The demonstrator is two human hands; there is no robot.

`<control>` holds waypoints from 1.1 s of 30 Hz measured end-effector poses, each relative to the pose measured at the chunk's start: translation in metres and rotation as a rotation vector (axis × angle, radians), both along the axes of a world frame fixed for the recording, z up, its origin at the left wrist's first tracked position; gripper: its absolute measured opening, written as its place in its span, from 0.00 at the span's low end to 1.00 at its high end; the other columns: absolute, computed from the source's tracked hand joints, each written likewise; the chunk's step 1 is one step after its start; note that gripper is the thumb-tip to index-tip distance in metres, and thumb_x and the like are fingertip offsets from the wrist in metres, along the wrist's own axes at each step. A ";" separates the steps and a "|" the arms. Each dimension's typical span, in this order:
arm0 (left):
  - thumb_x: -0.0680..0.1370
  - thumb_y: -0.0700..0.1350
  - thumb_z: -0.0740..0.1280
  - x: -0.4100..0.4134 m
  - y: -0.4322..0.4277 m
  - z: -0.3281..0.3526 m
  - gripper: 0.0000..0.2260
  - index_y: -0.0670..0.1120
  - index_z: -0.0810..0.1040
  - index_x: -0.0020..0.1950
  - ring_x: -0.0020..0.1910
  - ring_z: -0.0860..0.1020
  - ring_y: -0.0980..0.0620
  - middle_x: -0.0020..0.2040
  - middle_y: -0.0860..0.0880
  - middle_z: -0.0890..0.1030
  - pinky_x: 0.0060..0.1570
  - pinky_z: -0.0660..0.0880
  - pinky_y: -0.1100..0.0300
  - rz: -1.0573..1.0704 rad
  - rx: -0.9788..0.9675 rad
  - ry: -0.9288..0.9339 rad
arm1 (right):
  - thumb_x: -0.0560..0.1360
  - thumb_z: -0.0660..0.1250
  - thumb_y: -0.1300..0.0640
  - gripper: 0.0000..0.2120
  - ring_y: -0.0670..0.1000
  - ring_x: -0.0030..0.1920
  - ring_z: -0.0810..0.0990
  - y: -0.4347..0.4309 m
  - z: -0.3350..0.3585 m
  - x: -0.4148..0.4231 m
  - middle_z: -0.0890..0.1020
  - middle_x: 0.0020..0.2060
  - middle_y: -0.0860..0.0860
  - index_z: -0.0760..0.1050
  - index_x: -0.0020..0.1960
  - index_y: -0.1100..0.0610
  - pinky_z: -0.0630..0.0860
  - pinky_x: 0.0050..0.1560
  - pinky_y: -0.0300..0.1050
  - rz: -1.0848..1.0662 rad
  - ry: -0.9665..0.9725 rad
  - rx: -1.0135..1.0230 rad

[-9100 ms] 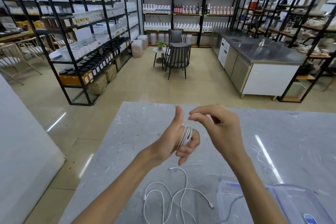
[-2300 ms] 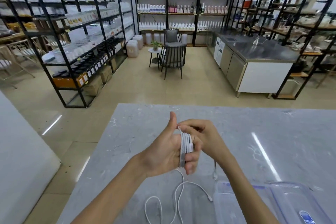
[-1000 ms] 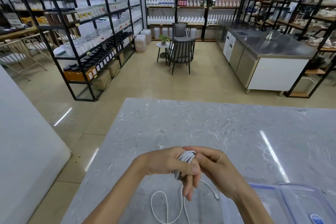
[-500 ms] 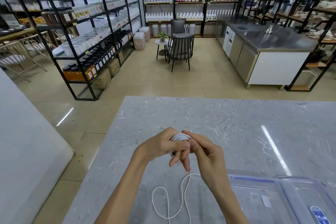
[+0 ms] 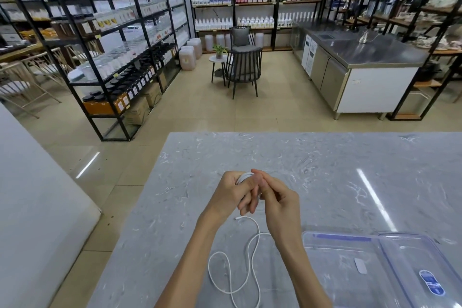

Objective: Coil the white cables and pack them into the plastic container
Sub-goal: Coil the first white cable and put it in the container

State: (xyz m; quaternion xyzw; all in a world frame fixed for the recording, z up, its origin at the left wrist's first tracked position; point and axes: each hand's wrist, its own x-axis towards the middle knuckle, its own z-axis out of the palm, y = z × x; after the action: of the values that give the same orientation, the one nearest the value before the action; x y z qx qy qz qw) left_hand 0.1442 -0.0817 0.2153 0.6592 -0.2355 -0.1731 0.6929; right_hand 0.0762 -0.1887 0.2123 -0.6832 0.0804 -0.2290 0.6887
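White cable [image 5: 243, 177], wound into a small coil, sits held above the grey marble table [image 5: 325, 165], near its middle. The left hand [image 5: 230, 195] grips the coil, fingers curled round it and thumb lying across the front. The right hand [image 5: 278, 199] meets it from 3 o'clock, thumb and first fingers bent and pinching the coil's top edge, other fingers tucked in. Most of the coil is hidden behind the fingers. At 6 o'clock from the hands a loose cable [image 5: 250, 252] lies in slack loops on the table, its plug end just under the left hand's fingers; cannot tell if it joins the coil. At 4 o'clock from the hands a clear plastic box [image 5: 340, 237] with a blue-lined rim lies on the table, and a clear lid [image 5: 430, 280] with a blue label touches its 3 o'clock side.
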 end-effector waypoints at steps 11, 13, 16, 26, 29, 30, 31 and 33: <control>0.76 0.52 0.68 -0.024 -0.006 -0.011 0.19 0.49 0.74 0.26 0.20 0.70 0.51 0.20 0.50 0.72 0.23 0.69 0.63 0.244 0.030 0.091 | 0.79 0.66 0.60 0.13 0.47 0.41 0.86 0.000 -0.001 -0.005 0.88 0.38 0.46 0.84 0.46 0.45 0.78 0.39 0.32 0.040 0.086 0.033; 0.73 0.54 0.71 -0.024 -0.001 -0.012 0.14 0.49 0.75 0.32 0.25 0.71 0.53 0.25 0.51 0.74 0.26 0.70 0.62 0.297 0.073 0.047 | 0.78 0.67 0.60 0.13 0.43 0.42 0.85 0.001 -0.003 -0.007 0.88 0.42 0.44 0.84 0.47 0.44 0.78 0.41 0.32 0.018 0.085 0.011; 0.75 0.53 0.71 -0.020 0.011 -0.012 0.12 0.47 0.73 0.41 0.31 0.71 0.55 0.31 0.52 0.73 0.34 0.70 0.60 0.258 0.166 -0.043 | 0.78 0.68 0.59 0.10 0.42 0.43 0.84 0.003 -0.009 -0.015 0.87 0.44 0.45 0.84 0.51 0.46 0.80 0.46 0.40 -0.012 0.120 -0.048; 0.84 0.49 0.57 -0.038 0.008 -0.023 0.10 0.45 0.73 0.50 0.35 0.75 0.55 0.35 0.50 0.76 0.38 0.72 0.67 0.143 0.186 0.130 | 0.80 0.64 0.59 0.12 0.43 0.36 0.80 -0.024 -0.013 -0.026 0.83 0.39 0.50 0.82 0.56 0.46 0.74 0.38 0.31 0.151 0.233 -0.477; 0.84 0.46 0.58 -0.045 -0.004 -0.023 0.07 0.45 0.73 0.53 0.40 0.78 0.54 0.39 0.48 0.78 0.44 0.74 0.65 0.096 0.220 0.138 | 0.79 0.62 0.60 0.09 0.48 0.34 0.79 -0.046 -0.010 -0.026 0.82 0.33 0.52 0.81 0.50 0.51 0.75 0.40 0.43 0.178 0.217 -0.737; 0.83 0.45 0.59 -0.047 -0.008 -0.022 0.06 0.47 0.74 0.53 0.42 0.79 0.54 0.41 0.48 0.79 0.47 0.75 0.63 0.094 0.256 0.102 | 0.79 0.62 0.60 0.08 0.49 0.34 0.79 -0.055 -0.009 -0.025 0.81 0.32 0.52 0.80 0.49 0.53 0.75 0.40 0.44 0.193 0.215 -0.793; 0.83 0.44 0.59 -0.048 -0.014 -0.021 0.05 0.48 0.74 0.52 0.42 0.80 0.54 0.42 0.48 0.81 0.48 0.76 0.61 0.111 0.299 0.056 | 0.79 0.62 0.60 0.08 0.49 0.35 0.78 -0.064 -0.007 -0.024 0.81 0.32 0.51 0.80 0.48 0.54 0.75 0.40 0.44 0.220 0.208 -0.824; 0.81 0.41 0.61 -0.051 -0.024 -0.017 0.05 0.48 0.75 0.49 0.41 0.82 0.54 0.42 0.48 0.83 0.44 0.77 0.63 0.182 0.394 -0.019 | 0.79 0.62 0.59 0.08 0.48 0.37 0.78 -0.081 -0.006 -0.023 0.81 0.31 0.51 0.80 0.47 0.53 0.74 0.39 0.41 0.288 0.184 -0.848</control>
State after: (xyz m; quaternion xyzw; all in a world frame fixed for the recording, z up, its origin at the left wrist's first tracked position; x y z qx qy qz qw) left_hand 0.0934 -0.1060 0.1985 0.8021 -0.1433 -0.1463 0.5609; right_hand 0.0530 -0.2698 0.2062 -0.9264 -0.0557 -0.0820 0.3632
